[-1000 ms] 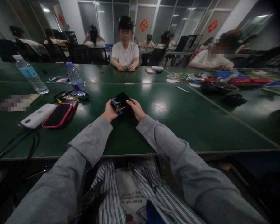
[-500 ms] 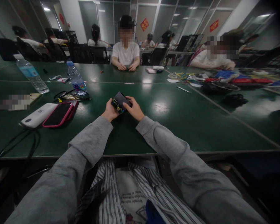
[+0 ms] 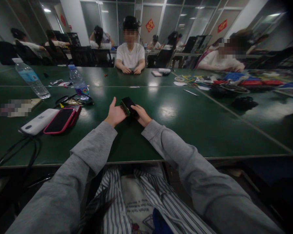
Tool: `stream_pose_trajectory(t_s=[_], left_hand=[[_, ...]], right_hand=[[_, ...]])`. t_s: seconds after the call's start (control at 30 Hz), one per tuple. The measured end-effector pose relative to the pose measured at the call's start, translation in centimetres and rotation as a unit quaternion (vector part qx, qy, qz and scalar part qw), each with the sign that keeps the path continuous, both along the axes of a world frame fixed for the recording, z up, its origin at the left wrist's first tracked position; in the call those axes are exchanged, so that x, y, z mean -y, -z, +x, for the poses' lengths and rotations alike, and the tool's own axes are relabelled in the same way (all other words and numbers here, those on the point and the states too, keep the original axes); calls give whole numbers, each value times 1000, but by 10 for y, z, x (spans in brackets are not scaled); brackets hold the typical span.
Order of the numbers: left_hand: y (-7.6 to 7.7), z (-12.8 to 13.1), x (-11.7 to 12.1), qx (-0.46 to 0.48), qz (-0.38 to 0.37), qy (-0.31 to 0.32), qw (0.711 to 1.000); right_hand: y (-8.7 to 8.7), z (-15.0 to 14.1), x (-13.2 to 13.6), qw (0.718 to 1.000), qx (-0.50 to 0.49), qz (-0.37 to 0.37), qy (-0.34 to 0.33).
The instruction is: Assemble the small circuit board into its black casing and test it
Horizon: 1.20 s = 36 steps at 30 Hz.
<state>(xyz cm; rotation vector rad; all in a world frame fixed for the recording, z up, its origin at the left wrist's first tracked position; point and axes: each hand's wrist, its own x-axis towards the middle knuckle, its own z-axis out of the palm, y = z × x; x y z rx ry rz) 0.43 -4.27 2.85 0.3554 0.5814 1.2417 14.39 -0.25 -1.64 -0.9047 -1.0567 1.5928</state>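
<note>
A small black device with a green circuit board along its left side is held over the green table. My right hand grips it from the right, thumb lying across its dark face. The fingers of that hand are partly hidden behind it. My left hand is at the device's left edge with the palm turned up and the thumb raised. Its fingers reach towards or under the board, and their tips are hidden.
To my left lie a white power bank, a phone in a pink case, black cables and two water bottles. A silver pen-like stick and a pile of coloured wires lie right. A person sits opposite.
The device has turned in my hands, so its circuit-board side now faces left and its dark face is tilted. My left hand has opened from its grip, thumb lifted away.
</note>
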Motion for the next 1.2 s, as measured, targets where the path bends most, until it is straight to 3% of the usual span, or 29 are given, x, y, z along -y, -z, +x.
stream_pose_trajectory(t_s=[0.1, 0.2, 0.4, 0.67, 1.03, 1.2], left_hand=[[-1, 1, -1, -29, 8, -4, 1000], [5, 7, -4, -83, 24, -16, 996], [25, 16, -12, -191, 76, -41, 978], [42, 13, -23, -247, 134, -104, 954], [37, 12, -24, -250, 125, -147, 949], [34, 9, -24, -249, 101, -120, 956]], right_hand=[[-7, 7, -3, 984, -117, -133, -19], [-9, 13, -4, 973, -149, -170, -37], [-4, 13, -5, 976, -140, -155, -58], [-13, 11, 0, 968, -148, -191, -65], [-11, 10, 2, 967, -143, -176, -117], [-13, 7, 3, 969, -140, -165, -118]])
